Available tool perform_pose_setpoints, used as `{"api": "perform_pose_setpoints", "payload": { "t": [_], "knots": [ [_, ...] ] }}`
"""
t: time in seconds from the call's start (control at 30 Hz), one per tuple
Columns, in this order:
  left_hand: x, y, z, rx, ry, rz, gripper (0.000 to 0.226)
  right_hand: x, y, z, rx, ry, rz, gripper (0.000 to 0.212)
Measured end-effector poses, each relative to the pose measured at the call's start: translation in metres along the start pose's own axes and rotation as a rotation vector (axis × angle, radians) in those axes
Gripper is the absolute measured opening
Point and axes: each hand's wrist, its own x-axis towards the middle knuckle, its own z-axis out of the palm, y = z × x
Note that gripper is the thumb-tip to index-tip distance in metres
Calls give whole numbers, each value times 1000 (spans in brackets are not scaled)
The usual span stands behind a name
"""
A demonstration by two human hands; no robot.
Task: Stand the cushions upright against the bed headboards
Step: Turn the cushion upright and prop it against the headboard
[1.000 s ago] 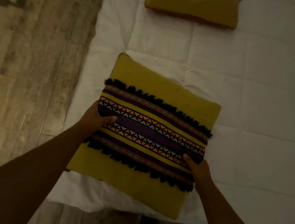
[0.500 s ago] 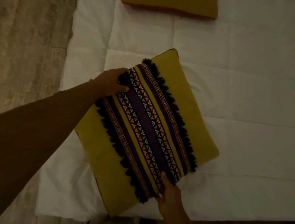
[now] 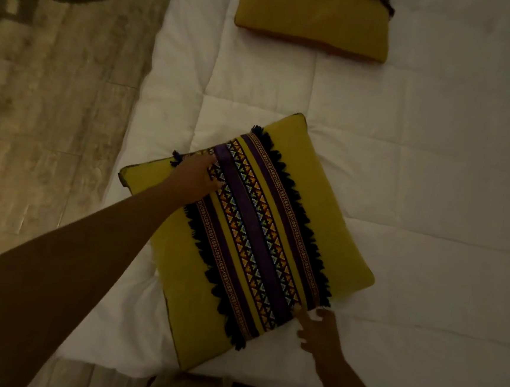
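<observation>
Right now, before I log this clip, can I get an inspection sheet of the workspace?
Surface: white quilted bed cover, lightly creased.
Job's things: patterned yellow cushion lies flat near the bed's edge; second yellow cushion farther up, partly cut off.
Clutter: nothing seen.
Grippers: left hand on the cushion's far edge; right hand at its near edge.
Cables: nothing seen.
Surroundings: wood-look floor; no headboard in view.

A mustard cushion (image 3: 333, 231) with a patterned, black-fringed band lies flat on the white quilt (image 3: 419, 164) in front of me; my left hand (image 3: 194, 180) rests on its far-left edge, my right hand (image 3: 320, 330) touches the near edge — fingers at the fringe; a second mustard cushion (image 3: 312, 22) lies farther up the bed, well apart; wood-look floor (image 3: 54, 114) runs along the left.
</observation>
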Motion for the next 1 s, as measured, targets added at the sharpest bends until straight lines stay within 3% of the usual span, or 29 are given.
{"api": "perform_pose_setpoints", "payload": {
  "t": [0.17,0.33,0.57,1.0],
  "knots": [
    [-45,-25,6,-114,74,-105,49,24,-57,-41,-390,174,-276,66],
    [-92,-46,44,-194,254,-269,62,44,-120,-46,-503,304,-375,70],
    [-128,-57,93,-379,258,-430,76,87,-188,-20,-534,160,-550,90],
    [-120,-97,124,-952,258,-648,102,147,-217,-1,-582,-6,-370,109]
  ]
}}
